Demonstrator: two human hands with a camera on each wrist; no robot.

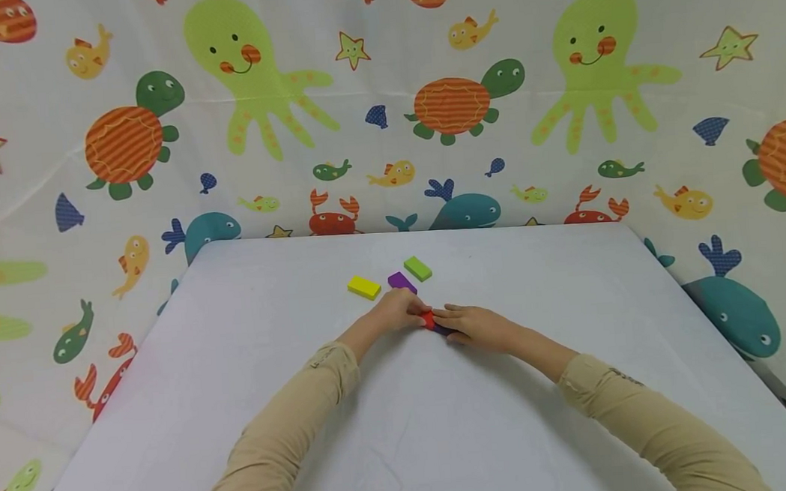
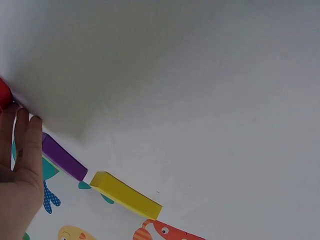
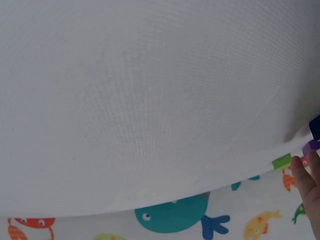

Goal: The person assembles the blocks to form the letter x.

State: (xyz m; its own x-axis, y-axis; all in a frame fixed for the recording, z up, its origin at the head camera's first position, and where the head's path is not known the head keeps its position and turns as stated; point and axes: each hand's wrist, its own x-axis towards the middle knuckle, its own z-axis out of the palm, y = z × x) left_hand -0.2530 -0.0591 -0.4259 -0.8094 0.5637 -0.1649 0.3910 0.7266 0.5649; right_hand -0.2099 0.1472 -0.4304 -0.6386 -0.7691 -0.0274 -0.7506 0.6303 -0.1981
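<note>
Near the middle of the white table, both hands meet over two blocks in the head view. My left hand (image 1: 397, 310) pinches a red block (image 1: 427, 319), which is partly covered by the fingers. Beside it, my right hand (image 1: 482, 328) holds a dark blue block (image 1: 442, 329) between thumb and fingers, also partly hidden. The red and blue blocks appear to touch end to end. In the left wrist view the red block (image 2: 4, 94) shows at the left edge. The dark blue block (image 3: 315, 127) peeks in at the right wrist view's edge.
Just beyond the left hand lies a purple block (image 1: 401, 281). A yellow block (image 1: 365, 287) is to its left and a green block (image 1: 418, 268) behind it to the right. A sea-animal printed cloth (image 1: 332, 129) surrounds the white table (image 1: 237, 345).
</note>
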